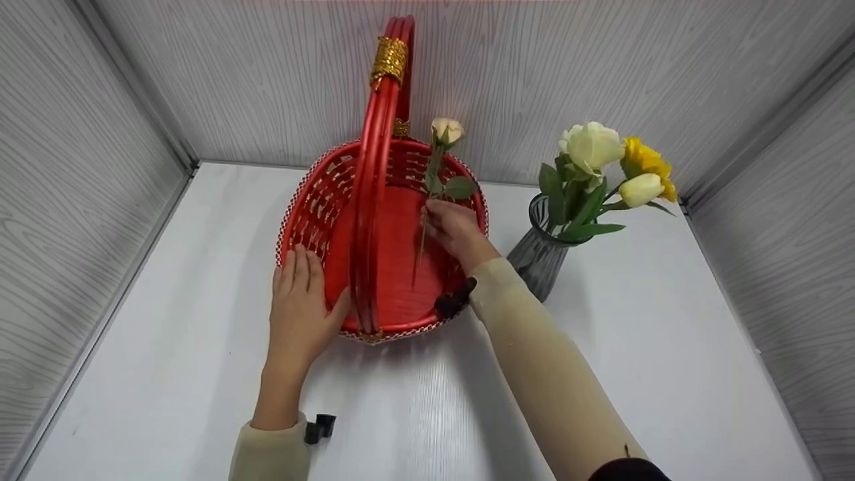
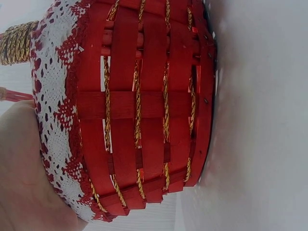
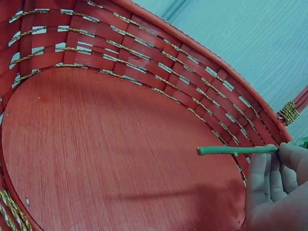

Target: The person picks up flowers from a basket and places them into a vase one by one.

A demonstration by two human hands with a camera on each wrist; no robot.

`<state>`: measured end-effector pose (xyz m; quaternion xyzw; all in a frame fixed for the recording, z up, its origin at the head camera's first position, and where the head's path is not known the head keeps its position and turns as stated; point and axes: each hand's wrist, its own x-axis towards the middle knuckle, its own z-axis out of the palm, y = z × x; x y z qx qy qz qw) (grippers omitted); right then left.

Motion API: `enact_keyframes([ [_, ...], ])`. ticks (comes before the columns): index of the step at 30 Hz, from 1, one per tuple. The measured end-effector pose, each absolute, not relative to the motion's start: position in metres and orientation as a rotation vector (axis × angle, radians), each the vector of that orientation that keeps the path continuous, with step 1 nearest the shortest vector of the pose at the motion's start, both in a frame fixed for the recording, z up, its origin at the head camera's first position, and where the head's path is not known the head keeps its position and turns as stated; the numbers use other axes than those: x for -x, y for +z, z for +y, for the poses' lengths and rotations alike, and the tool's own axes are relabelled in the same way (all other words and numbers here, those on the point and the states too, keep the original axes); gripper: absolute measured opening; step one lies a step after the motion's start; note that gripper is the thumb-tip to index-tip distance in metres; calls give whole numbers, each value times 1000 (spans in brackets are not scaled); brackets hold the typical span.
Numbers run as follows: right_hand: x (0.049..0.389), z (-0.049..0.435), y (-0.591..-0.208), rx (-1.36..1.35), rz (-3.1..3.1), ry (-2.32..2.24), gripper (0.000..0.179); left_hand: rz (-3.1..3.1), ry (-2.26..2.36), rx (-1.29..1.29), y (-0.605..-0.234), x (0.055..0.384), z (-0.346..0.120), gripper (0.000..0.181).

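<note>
A red woven basket (image 1: 401, 247) with a tall arched handle (image 1: 377, 153) stands on the white table. My right hand (image 1: 456, 230) pinches the stem of a pale peach rose (image 1: 446, 132) between thumb and fingers. The flower is up near the far right rim, and its stem points down over the basket floor. In the right wrist view the cut stem end (image 3: 207, 150) sticks out past the fingertips. My left hand (image 1: 300, 310) rests on the near left rim with fingers straight and thumb spread; its palm lies against the lace trim (image 2: 53, 86) in the left wrist view.
Right of the basket stands a grey glass vase (image 1: 538, 264), leaning in this view. It holds a white rose (image 1: 593, 147), a pale yellow tulip (image 1: 641, 190) and a yellow sunflower (image 1: 644, 159). Grey wood-grain panels (image 1: 534, 80) enclose the table at the back and sides.
</note>
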<state>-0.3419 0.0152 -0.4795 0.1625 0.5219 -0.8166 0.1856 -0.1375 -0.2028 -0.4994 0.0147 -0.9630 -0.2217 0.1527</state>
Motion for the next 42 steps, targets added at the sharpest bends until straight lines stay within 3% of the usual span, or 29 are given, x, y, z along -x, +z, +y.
enact_keyframes([
  [20, 326, 24, -481, -283, 1639, -2321, 11, -2794, -648, -26, -504, 138, -198, 80],
  [36, 310, 24, -446, -76, 1614, -2328, 11, -2767, -636, -28, -500, 139, -202, 79],
  [42, 303, 32, -440, -46, 1612, -2355, 21, -2769, -632, -27, -498, 139, -204, 79],
])
